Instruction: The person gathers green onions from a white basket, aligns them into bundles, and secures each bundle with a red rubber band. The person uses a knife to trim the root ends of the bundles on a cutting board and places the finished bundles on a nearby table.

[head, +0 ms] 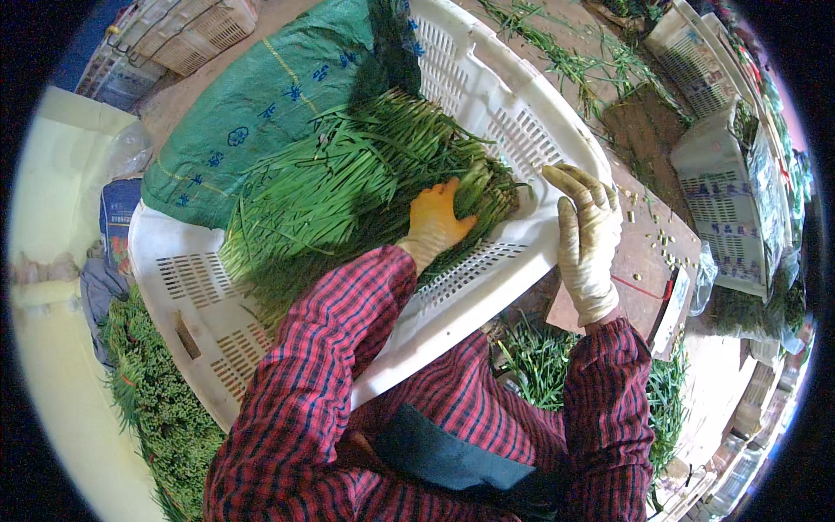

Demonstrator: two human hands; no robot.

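A white slatted plastic crate (456,307) stands tilted across my front, holding long green leafy stems (313,176) that look like garlic chives. My left hand (430,218), in an orange and cream glove, is inside the crate. Its thumb and fingers straddle a bunch of greens (479,186), with the cut stem ends towards the right; some fingertips are hidden among the stems. My right hand (590,235), in a soiled cream glove, is at the crate's right corner. Its thumb stands apart from the bent fingers, with nothing visible between them.
A green woven sack (261,111) bearing writing drapes over the crate's far left side. Bundled greens (163,398) lie at left. On the right are a board (646,222) with cut stem pieces, loose greens (538,359) and white crates (724,196). Leaf scraps (561,52) litter the floor.
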